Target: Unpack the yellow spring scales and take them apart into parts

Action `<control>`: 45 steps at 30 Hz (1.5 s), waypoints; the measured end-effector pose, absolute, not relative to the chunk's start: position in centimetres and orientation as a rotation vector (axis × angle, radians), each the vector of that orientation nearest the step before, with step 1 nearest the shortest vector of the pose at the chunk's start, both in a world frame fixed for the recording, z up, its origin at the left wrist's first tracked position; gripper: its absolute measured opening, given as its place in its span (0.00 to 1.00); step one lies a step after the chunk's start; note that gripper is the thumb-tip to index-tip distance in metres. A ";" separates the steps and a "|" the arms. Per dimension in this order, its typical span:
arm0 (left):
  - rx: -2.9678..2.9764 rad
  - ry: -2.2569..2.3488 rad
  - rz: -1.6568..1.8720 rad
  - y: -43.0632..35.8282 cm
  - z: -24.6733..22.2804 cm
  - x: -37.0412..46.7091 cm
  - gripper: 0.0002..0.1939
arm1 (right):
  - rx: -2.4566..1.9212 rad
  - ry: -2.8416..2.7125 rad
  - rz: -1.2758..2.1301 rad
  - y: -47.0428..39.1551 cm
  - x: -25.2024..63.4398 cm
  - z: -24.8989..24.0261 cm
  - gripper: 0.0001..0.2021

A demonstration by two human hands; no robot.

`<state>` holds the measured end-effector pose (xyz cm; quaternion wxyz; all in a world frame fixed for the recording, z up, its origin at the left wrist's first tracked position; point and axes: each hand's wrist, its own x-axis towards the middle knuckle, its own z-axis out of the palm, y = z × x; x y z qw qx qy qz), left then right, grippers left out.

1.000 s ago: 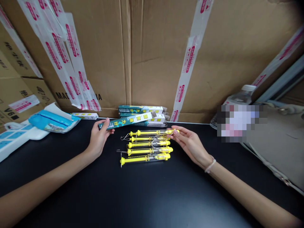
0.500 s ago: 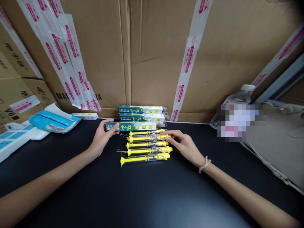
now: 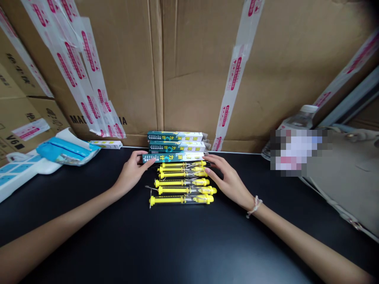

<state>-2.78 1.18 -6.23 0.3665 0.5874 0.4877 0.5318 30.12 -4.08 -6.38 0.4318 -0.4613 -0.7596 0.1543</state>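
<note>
Gripped by my left hand (image 3: pixel 134 169) is the left end of the front box (image 3: pixel 174 157), a long narrow green and white carton with yellow characters. My right hand (image 3: pixel 223 171) rests at that box's right end, fingertips against it and the thumb apart, beside the yellow ends of the spring scales. Two similar cartons, a middle box (image 3: pixel 177 146) and a back box (image 3: pixel 176 137), lie parallel behind. Several yellow tubular spring scales with metal hooks lie side by side in front; the nearest spring scale (image 3: pixel 168 200) is fully visible, while those farthest back are partly hidden.
A big taped cardboard carton (image 3: pixel 189 79) stands along the table's back edge. To the left are a white power strip (image 3: pixel 17 177), a blue packet (image 3: pixel 69 152) and another narrow box (image 3: pixel 106 144). A plastic bottle (image 3: pixel 304 116) and a beige bag (image 3: pixel 343 177) stand right.
The front box has shifted right, my left hand moving with it. My right hand has left the yellow scale ends for the box's right end. Some spring scales have shifted slightly.
</note>
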 end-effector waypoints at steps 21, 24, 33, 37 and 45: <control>1.662 1.353 1.366 2.1 -6.6 -2.7 0.24 | -1.260 -1.479 0.609 -1.1 30.9 -9.1 0.32; 1.694 1.367 1.346 2.2 -6.6 -2.7 0.22 | -1.260 -1.440 0.613 -0.3 31.0 -9.0 0.32; 1.794 1.448 1.251 1.7 -5.9 -2.5 0.18 | -1.265 -1.488 0.556 -0.1 31.3 -8.5 0.26; 1.864 1.498 1.175 1.6 -5.5 -2.6 0.16 | -1.274 -1.577 0.465 -0.1 31.1 -8.2 0.22; 1.973 1.564 1.085 2.4 -5.7 -3.3 0.18 | -1.271 -1.726 0.364 0.0 31.2 -7.2 0.18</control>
